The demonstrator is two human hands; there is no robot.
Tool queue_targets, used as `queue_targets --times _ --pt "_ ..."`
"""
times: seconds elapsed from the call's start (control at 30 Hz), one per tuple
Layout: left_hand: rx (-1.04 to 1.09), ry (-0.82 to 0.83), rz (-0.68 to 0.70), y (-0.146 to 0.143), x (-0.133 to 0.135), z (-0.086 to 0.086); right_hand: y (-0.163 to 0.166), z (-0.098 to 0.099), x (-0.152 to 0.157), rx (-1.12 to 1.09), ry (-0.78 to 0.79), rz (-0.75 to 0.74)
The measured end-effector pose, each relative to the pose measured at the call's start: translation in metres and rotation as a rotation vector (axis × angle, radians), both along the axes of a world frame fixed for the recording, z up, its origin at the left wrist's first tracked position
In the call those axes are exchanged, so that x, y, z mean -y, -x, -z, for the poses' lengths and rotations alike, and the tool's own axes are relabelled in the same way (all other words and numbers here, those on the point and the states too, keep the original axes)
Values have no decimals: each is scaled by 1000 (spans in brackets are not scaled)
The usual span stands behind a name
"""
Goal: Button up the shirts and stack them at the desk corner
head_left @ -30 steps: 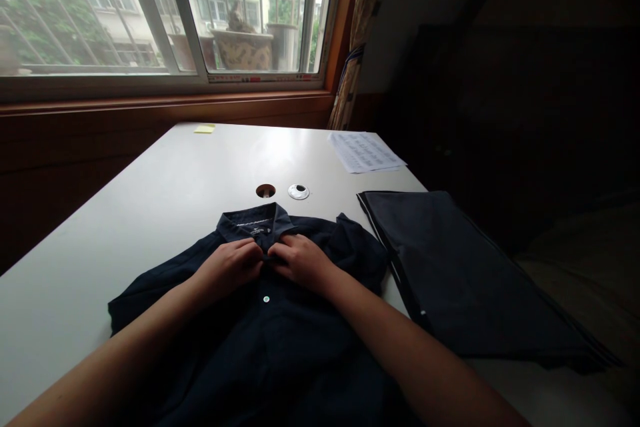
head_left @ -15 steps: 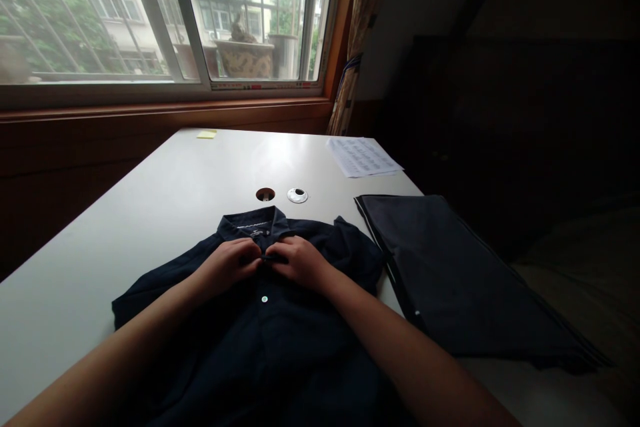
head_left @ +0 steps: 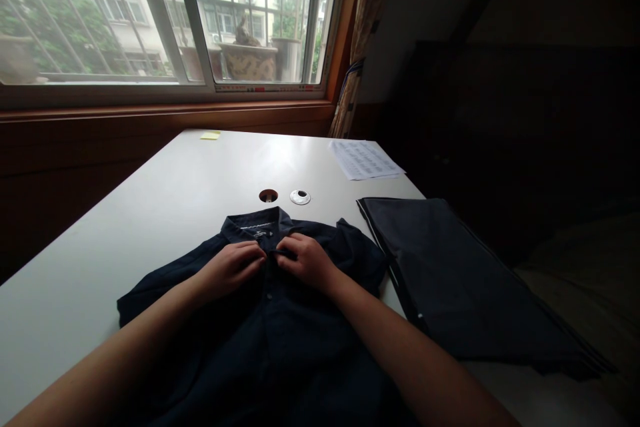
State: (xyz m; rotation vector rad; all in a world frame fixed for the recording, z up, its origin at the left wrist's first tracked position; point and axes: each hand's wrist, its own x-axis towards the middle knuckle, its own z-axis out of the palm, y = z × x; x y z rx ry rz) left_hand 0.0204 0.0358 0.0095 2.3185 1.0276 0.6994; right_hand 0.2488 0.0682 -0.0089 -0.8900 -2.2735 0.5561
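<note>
Your left hand [head_left: 234, 268] and right hand [head_left: 309, 261] are bare, and your forearms [head_left: 125, 355] are uncovered as far as the view reaches, tapering to slim wrists [head_left: 336, 282].

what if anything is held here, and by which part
The shirt, by its front edge just below the collar: the right hand pinches it there. The left hand touches it alongside; whether it grips cannot be told.
</note>
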Motion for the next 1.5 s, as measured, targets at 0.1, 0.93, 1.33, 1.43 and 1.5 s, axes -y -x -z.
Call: queue_targets --times 0.1,0.93,1.33,1.43,1.5 --pt "10 2 -23 -1 1 -4 -3 -6 4 -126 13 59" --pt "-164 -242 -87 21 -15 11 -2 -14 21 59 -253 -321" --pt "42 552 72 8 7 -43 -7 -12 15 -71 -245 -216" --pt "70 778 19 -2 16 -43 -8 -12 15 -115 -276 -171" --pt "115 830 -16 -6 17 -35 -9 -15 15 -126 -305 -136"
